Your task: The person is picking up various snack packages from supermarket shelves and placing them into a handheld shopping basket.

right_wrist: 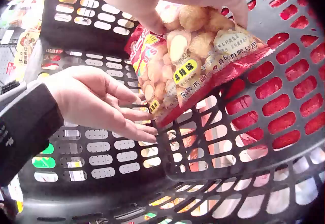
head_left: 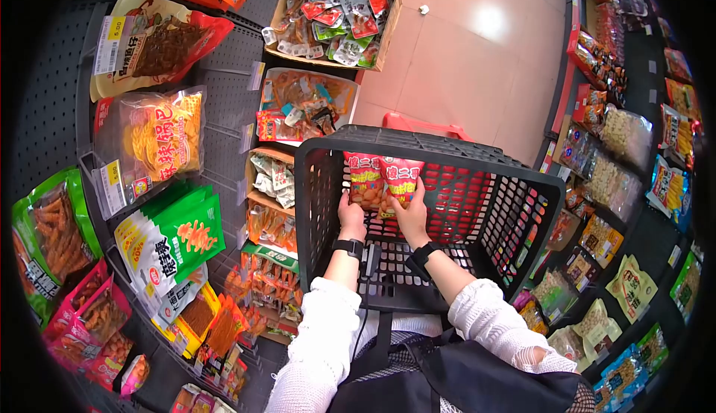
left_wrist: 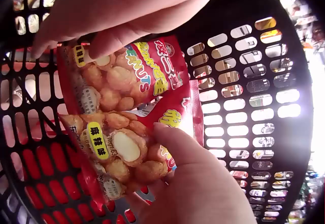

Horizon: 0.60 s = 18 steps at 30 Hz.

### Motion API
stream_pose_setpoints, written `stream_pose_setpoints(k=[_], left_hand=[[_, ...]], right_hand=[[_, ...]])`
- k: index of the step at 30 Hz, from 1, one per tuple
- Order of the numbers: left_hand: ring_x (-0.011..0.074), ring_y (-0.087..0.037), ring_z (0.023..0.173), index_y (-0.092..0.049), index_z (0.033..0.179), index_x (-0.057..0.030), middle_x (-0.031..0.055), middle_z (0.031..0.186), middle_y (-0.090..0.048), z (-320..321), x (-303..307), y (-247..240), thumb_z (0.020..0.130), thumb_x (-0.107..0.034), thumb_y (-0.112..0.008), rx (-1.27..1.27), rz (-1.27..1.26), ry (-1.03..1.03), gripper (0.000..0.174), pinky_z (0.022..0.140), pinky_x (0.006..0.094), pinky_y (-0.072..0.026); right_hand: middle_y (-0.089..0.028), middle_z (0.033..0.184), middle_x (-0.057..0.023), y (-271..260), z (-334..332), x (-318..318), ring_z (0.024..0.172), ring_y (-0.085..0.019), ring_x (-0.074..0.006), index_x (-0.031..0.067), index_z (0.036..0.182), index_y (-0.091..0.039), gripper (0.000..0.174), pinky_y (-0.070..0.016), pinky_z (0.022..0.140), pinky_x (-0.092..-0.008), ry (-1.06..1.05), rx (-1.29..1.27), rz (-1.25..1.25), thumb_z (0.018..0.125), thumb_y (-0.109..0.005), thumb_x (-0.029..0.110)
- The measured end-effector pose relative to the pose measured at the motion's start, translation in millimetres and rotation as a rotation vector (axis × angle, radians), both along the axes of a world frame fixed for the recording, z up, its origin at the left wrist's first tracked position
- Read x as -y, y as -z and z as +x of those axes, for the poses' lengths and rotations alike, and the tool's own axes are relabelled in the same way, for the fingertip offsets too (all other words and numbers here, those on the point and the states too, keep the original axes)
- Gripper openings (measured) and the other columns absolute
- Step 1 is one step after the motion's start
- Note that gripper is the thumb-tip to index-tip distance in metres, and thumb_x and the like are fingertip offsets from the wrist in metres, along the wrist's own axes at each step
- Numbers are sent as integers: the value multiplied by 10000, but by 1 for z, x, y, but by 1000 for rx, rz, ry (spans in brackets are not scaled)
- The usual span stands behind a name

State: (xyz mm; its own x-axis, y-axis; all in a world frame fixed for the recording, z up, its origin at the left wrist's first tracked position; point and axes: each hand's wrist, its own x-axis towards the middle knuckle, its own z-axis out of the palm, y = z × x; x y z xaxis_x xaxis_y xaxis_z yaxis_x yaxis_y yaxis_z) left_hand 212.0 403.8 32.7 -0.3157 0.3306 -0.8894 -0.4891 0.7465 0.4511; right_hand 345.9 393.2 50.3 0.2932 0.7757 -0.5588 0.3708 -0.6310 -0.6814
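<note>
Two red bags of coated peanuts, the left one and the right one, stand side by side, partly overlapping, inside a black shopping basket. My right hand grips the right bag, its thumb across the front in the left wrist view. At the left bag's edge is my left hand; the right wrist view shows its fingers extended and loosely spread against the bag's lower corner. Both bags have a clear front with round nuts behind it.
A red basket shows through the mesh, with a red handle beyond. Snack shelves line the left, with a bag of crispy snacks and a carton of small packets. More packaged goods fill the right shelves; tiled floor lies ahead.
</note>
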Motion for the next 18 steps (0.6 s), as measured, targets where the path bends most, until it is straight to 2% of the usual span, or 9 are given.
stream_pose_setpoints(k=[3, 5, 9, 10, 13, 14, 15, 17, 18], left_hand=[[218, -498, 1100, -295, 1370, -26, 115, 1293, -441, -7, 6, 8, 760, 113, -299, 77, 49, 48, 626, 934, 330, -398], [220, -502, 1093, -289, 1373, -30, 118, 1295, -438, -7, 8, 7, 765, 106, -303, 64, 160, -15, 623, 920, 337, -406], [233, -478, 1125, -193, 1412, -43, 125, 1319, -418, -11, -1, -13, 692, 131, -312, 32, 40, 17, 751, 924, 335, -398], [228, -462, 1140, -162, 1422, -49, 131, 1333, -404, -11, -1, -10, 657, 143, -324, 5, 143, -28, 805, 946, 327, -375], [223, -440, 1166, -147, 1427, -54, 134, 1358, -378, -12, 6, -14, 649, 152, -333, 34, 160, 22, 826, 965, 317, -353], [201, -481, 1097, -241, 1395, -36, 117, 1275, -456, -8, 10, -18, 653, 151, -349, 31, 159, 1, 773, 915, 299, -384], [201, -481, 1097, -241, 1395, -36, 117, 1275, -456, -7, 11, -21, 653, 151, -349, 31, 172, 4, 773, 915, 299, -384], [179, -513, 993, -368, 1310, -14, 88, 1139, -529, -6, 14, -31, 662, 147, -370, 26, 186, 201, 668, 842, 285, -411], [145, -521, 892, -446, 1210, -6, 54, 1014, -556, -5, 16, -35, 669, 139, -389, 84, 181, 191, 564, 752, 254, -421]], right_hand=[[-620, 974, -214, -4, -3, -1, 859, -639, -302, 24, 1382, -159, 828, -492, 723, -352, -34, -15, -34, 775, -683, 227], [-613, 914, -244, 2, -5, 4, 828, -608, -395, 49, 1405, -76, 887, -476, 686, -420, -32, -138, 12, 781, -661, 281], [-620, 929, -228, 7, -4, 4, 830, -616, -375, 53, 1412, -50, 898, -475, 697, -417, -46, -88, 74, 794, -648, 309], [-614, 1014, -213, 8, -3, 1, 869, -617, -359, 43, 1408, -54, 930, -482, 717, -407, -58, -37, 18, 775, -669, 337], [-591, 1107, -194, 17, -1, 2, 922, -609, -350, 24, 1401, -68, 964, -491, 739, -395, 26, -29, 76, 752, -686, 379], [-536, 1211, -184, 10, 5, 0, 1062, -569, -252, -23, 1390, -68, 998, -454, 862, -313, -6, -4, -71, 730, -737, 313], [-536, 1211, -184, 6, 9, -3, 1062, -569, -252, -23, 1390, -68, 998, -454, 862, -313, -3, -4, -58, 730, -737, 313], [-457, 1278, -232, -4, 18, -8, 1143, -508, -290, -9, 1392, -69, 1011, -428, 915, -335, -29, -44, 36, 719, -746, 323], [-388, 1320, -263, -10, 26, -8, 1184, -465, -312, 7, 1395, -63, 989, -416, 937, -348, 0, -121, -3, 735, -737, 305]])
